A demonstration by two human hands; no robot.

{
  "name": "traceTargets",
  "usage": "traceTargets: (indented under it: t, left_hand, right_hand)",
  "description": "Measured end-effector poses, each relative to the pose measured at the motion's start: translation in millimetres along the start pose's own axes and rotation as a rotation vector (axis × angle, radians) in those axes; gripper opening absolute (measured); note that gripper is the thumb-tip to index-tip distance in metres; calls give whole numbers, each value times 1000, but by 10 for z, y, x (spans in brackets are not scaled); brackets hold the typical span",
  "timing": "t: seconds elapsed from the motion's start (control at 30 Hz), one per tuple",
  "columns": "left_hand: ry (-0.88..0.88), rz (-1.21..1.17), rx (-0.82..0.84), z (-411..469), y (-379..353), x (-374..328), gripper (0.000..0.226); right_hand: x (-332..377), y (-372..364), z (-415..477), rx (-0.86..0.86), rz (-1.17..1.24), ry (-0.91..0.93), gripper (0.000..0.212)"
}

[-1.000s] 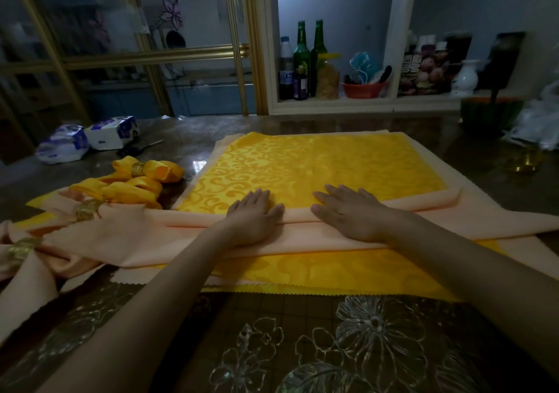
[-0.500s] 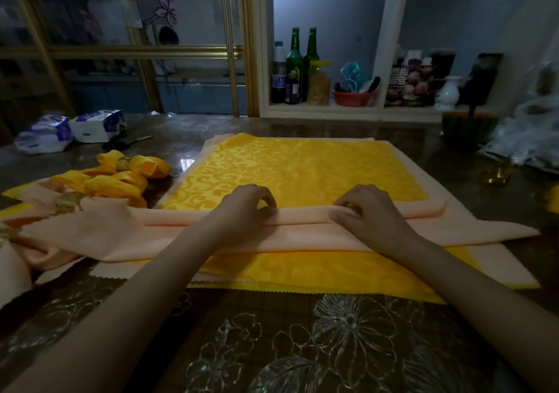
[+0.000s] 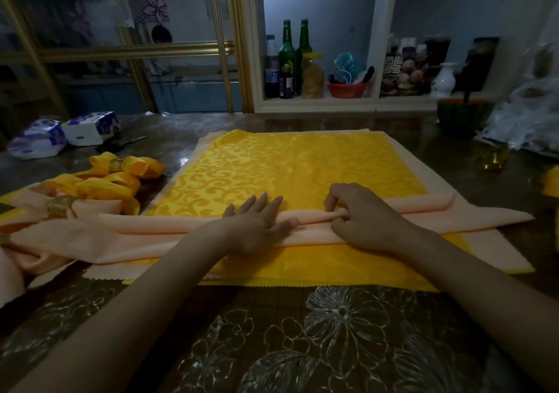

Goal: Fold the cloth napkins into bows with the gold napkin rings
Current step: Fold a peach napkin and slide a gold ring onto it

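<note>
Peach napkin (image 3: 157, 232) band is pressed under the spread left grip (image 3: 257, 226) and pinched by the right grip (image 3: 363, 217); the fold could be sprung open beyond them if pressure is eased.

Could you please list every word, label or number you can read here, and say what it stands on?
Nothing reads clearly.
On the dark box: large white characters, too blurred.
On the clear bottle: blue label, too small.
On the tissue pack: blue print, too blurred.
</note>
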State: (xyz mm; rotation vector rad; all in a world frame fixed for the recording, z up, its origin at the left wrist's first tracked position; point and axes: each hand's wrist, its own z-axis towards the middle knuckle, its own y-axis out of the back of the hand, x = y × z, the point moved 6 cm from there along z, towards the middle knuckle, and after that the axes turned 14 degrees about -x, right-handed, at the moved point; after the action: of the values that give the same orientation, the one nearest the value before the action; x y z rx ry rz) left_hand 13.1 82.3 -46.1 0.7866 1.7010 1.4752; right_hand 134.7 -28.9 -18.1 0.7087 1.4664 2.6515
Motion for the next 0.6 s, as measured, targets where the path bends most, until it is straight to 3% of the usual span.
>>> traceTargets:
  t: [0.07,0.13,0.23,0.33,0.47,0.6]
  left_hand:
    - [10,27,31,-13,-13,1,73]
    - [5,46,44,-3,-37,-3,76]
    - [4,46,50,-6,-52,-1,77]
    - [4,38,52,-8,-43,-13,75]
    - [-5,-39,32,28,14,9,61]
    - [-27,-293,-152,37,216,12,40]
  right_hand:
    - [34,-9,-4,-21,37,-43,12]
    - [79,-59,-16,-11,-29,-27,29]
    - [133,-267,-33,218,-258,88,53]
    - [79,-345,-46,378,-285,35,60]
    - [71,-371,-30,344,-234,-8,58]
    - [98,-257,21,174,-104,-9,43]
